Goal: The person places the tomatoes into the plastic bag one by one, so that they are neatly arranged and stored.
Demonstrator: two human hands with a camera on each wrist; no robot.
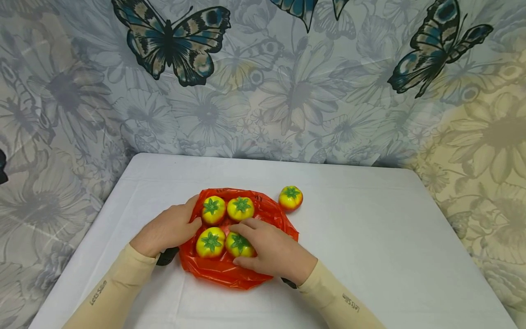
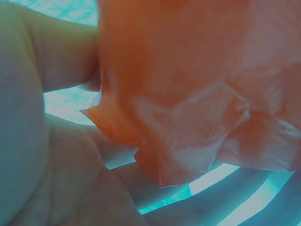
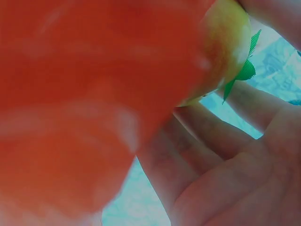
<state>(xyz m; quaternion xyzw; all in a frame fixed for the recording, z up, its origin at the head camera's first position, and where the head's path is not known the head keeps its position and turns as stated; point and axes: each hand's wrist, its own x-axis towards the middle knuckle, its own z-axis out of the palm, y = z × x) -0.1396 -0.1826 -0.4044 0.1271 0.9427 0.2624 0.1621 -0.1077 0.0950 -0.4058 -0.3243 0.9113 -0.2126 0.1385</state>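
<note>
Several red-and-yellow artificial tomatoes with green star-shaped leaves, one of them (image 1: 211, 242) at front left, sit in an opened red plastic bag (image 1: 222, 274). My left hand (image 1: 172, 228) holds the bag's left edge, with the thumb on the inner side; in the left wrist view, the crinkled bag (image 2: 197, 103) lies between thumb and fingers. My right hand (image 1: 275, 249) grips the front-right tomato (image 1: 239, 246) from its right side, fingers over the back and thumb at the front. In the right wrist view, the bag hides part of that tomato (image 3: 228, 47).
Another tomato (image 1: 291, 199) stands on the white table (image 1: 370, 237), just outside the bag at its back right. A floral cloth with butterflies (image 1: 287, 100) hangs behind the table.
</note>
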